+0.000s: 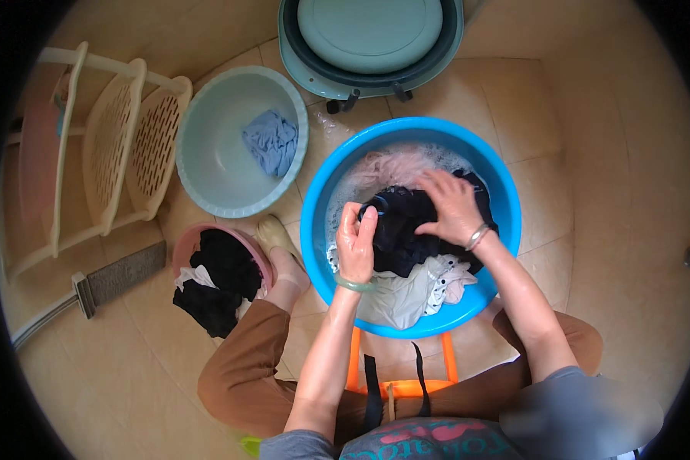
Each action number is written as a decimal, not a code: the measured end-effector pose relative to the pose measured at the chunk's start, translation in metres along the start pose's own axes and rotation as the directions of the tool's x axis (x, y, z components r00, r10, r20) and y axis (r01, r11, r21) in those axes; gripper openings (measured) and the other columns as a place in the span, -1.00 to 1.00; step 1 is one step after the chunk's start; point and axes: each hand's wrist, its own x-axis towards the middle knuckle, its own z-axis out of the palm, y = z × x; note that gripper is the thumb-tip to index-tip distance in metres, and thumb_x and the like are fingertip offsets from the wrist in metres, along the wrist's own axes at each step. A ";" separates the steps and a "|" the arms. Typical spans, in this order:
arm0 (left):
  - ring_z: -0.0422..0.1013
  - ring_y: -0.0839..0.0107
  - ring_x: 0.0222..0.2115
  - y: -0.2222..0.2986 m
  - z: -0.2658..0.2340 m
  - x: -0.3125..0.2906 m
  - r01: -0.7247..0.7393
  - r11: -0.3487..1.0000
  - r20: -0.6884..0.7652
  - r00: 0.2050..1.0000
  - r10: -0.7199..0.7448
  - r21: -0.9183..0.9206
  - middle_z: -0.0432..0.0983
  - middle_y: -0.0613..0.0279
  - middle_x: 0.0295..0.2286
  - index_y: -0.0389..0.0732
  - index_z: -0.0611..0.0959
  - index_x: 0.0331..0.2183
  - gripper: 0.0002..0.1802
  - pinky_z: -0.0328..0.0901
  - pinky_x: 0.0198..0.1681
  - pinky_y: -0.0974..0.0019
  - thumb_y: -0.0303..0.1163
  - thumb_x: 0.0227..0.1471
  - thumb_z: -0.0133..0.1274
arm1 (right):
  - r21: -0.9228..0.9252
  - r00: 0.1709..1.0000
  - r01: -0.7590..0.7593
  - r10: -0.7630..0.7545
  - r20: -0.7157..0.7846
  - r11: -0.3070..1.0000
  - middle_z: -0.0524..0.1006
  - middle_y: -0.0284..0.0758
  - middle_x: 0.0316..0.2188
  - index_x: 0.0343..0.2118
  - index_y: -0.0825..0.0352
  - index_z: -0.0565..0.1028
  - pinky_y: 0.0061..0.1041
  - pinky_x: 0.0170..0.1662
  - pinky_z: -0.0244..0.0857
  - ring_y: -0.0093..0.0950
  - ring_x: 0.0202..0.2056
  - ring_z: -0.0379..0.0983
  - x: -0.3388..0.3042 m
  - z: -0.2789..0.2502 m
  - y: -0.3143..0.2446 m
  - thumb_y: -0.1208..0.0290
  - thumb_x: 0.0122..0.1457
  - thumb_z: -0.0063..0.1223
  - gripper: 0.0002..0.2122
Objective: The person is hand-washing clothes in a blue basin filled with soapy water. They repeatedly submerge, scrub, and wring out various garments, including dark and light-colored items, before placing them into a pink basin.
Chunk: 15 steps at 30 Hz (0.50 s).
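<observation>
A large blue basin in front of me holds soapy water and wet laundry. My left hand is closed on the left edge of a dark garment, thumb on top. Over the garment's right side, my right hand lies with its fingers spread; whether it presses on the cloth or hovers just above is hard to tell. Pink cloth floats among suds at the far side. White cloth, and a piece with dark dots, lie at the near side.
At the far left stands a pale green basin with a blue cloth in it. A pink tub overflows with black clothes. Left are a cream rack and a flat mop. A folded green tub leans against the back wall.
</observation>
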 end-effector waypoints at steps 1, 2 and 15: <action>0.06 0.72 -0.53 0.013 0.004 -0.001 -0.084 0.993 -0.108 0.991 0.075 -0.080 0.16 0.52 -0.55 -0.17 0.42 -0.45 -0.84 -0.04 -0.50 0.54 -0.36 0.13 0.02 | -0.061 0.998 0.030 -0.027 0.050 0.998 0.26 -0.26 0.16 -0.03 0.15 0.44 -0.01 0.16 -0.01 -0.23 0.21 0.09 -0.004 0.016 0.003 0.09 -0.29 0.40 -0.33; 0.08 0.72 -0.50 0.022 0.002 0.001 -0.185 0.972 -0.229 0.962 0.149 -0.145 0.17 0.51 -0.54 -0.16 0.42 -0.47 -0.85 -0.02 -0.47 0.54 -0.39 0.11 0.01 | -0.117 0.993 0.074 -0.063 0.097 0.990 0.24 -0.26 0.17 -0.08 0.15 0.48 0.00 0.17 -0.02 -0.23 0.22 0.08 -0.002 0.031 0.006 0.10 -0.29 0.40 -0.39; -0.01 -0.18 0.20 -0.103 -0.023 0.019 -0.121 0.696 0.031 0.990 0.140 0.708 -0.05 -0.23 0.20 -0.09 0.07 0.26 0.18 0.01 0.23 -0.02 -0.44 -0.35 0.38 | 0.203 0.997 -0.009 0.026 -0.079 0.979 0.40 -0.25 -0.11 0.17 -0.07 0.27 -0.28 -0.14 0.27 -0.25 -0.17 0.38 0.051 0.048 -0.040 0.42 -0.26 0.34 -0.20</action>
